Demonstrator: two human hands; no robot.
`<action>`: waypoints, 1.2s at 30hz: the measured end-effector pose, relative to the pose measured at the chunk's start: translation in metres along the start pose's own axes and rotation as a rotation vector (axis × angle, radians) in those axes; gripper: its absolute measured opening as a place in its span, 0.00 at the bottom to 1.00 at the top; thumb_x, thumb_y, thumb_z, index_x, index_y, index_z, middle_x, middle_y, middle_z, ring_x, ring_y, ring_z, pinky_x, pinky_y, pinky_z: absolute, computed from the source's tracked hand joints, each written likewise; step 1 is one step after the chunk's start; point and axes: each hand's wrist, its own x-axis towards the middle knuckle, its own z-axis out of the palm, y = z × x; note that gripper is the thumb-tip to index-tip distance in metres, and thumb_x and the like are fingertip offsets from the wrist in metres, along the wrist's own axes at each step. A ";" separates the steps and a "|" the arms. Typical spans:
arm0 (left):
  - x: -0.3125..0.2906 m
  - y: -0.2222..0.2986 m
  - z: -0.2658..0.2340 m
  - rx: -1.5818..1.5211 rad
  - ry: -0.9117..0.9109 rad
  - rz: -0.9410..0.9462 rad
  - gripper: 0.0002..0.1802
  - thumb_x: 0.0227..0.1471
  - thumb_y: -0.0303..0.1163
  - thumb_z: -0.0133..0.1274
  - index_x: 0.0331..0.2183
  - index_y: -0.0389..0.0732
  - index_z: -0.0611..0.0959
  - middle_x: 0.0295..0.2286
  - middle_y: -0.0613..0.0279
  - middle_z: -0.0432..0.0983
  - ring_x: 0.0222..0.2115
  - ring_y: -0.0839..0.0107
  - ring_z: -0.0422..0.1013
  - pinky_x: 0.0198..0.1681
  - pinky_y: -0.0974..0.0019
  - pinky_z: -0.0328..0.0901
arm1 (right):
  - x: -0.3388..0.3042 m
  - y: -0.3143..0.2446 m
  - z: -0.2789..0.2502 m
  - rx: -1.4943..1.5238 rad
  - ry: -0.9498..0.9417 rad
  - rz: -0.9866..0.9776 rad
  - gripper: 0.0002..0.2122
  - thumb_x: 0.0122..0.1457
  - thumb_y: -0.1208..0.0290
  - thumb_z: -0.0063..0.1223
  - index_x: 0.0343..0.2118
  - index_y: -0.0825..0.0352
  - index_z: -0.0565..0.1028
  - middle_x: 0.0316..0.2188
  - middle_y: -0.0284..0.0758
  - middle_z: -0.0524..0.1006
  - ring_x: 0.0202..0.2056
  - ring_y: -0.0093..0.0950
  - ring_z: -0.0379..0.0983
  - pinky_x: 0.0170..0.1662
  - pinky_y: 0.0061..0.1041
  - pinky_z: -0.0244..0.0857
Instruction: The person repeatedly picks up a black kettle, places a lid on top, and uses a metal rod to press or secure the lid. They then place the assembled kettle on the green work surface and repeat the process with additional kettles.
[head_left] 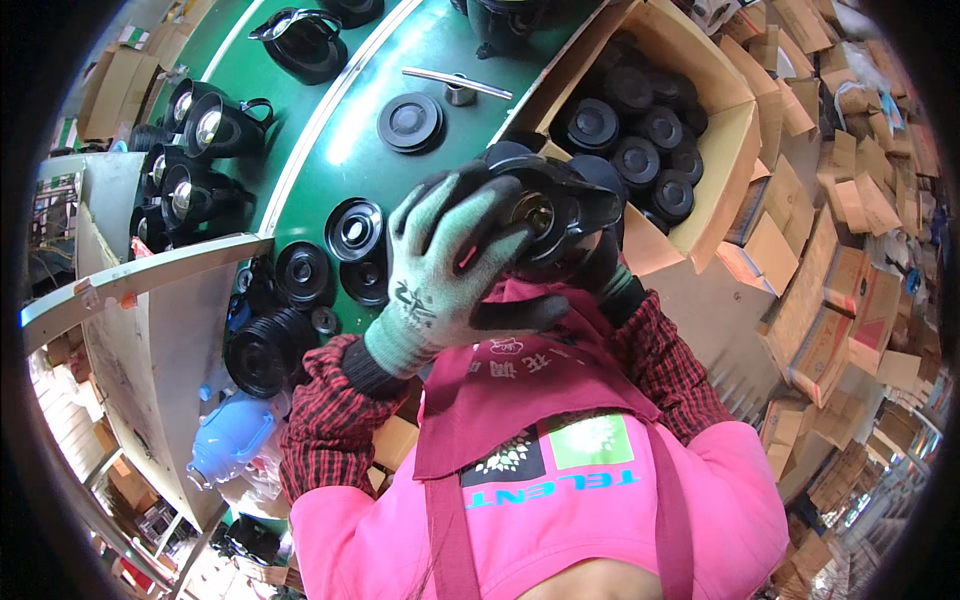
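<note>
A shiny black jug with a spout is held up in front of my chest, its round metallic mouth showing. My left hand, in a green knitted glove with dark fingertips, is closed about the jug's near left side, the fingers over its top and the thumb below. Behind the jug, my right hand supports it from the right; most of its fingers are hidden. Left of the left glove, round black lids lie on the green bench.
A cardboard box of black lids stands at the right. A black disc and a metal rod on a small cup lie on the bench. Several black jugs stand far left, above a metal rail. A blue plastic container hangs lower left.
</note>
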 end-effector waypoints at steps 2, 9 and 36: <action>-0.006 0.003 0.007 0.028 0.021 0.023 0.31 0.33 0.59 0.68 0.39 0.52 0.87 0.55 0.60 0.70 0.57 0.50 0.63 0.58 0.42 0.58 | -0.010 0.007 0.013 0.162 0.022 0.108 0.27 0.71 0.54 0.34 0.65 0.68 0.63 0.63 0.39 0.66 0.63 0.35 0.62 0.68 0.38 0.52; -0.019 0.022 0.012 0.127 0.150 0.113 0.24 0.31 0.45 0.64 0.37 0.55 0.88 0.44 0.67 0.77 0.52 0.50 0.66 0.52 0.37 0.62 | -0.022 -0.010 0.026 1.638 -0.168 0.163 0.27 0.68 0.53 0.41 0.64 0.65 0.64 0.61 0.38 0.70 0.60 0.34 0.67 0.65 0.36 0.60; -0.064 -0.040 0.117 -0.506 -0.286 -0.348 0.56 0.35 0.45 0.74 0.63 0.39 0.65 0.59 0.46 0.63 0.61 0.46 0.60 0.64 0.49 0.56 | 0.260 0.056 0.017 -0.889 -0.112 0.159 0.40 0.54 0.47 0.54 0.66 0.65 0.59 0.55 0.52 0.70 0.55 0.51 0.69 0.59 0.45 0.64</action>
